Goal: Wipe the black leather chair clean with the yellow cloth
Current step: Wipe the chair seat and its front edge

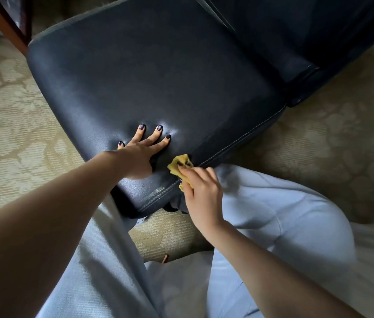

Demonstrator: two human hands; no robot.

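**While the left hand point(139, 157) braces the seat, the right hand point(198, 191) holds the cloth at the seam**

Where the stitched front edge point(238, 145) of the black leather chair point(149, 76) runs nearest the person, the yellow cloth point(178, 165) lies bunched against it, touching the leather just below the seam. The right hand's grip is closed round this cloth: its fingers curl over the top of the wad, and only a small yellow fold shows past the fingertips and below the thumb side.

The left hand rests flat on the seat cushion just beside the cloth. Its grip is wide and holds nothing. The fingers are straight and spread, and their tips dent the leather.

The seat takes up the middle of the view, with its backrest point(307, 31) rising at the upper right. The leather near the front corner looks scuffed and pale along the stitching.

The chair stands on a patterned beige carpet point(9, 111). The person's legs, in light blue trousers point(273, 214), sit close to the seat's front edge. A wooden furniture leg point(4, 21) crosses the upper left corner.
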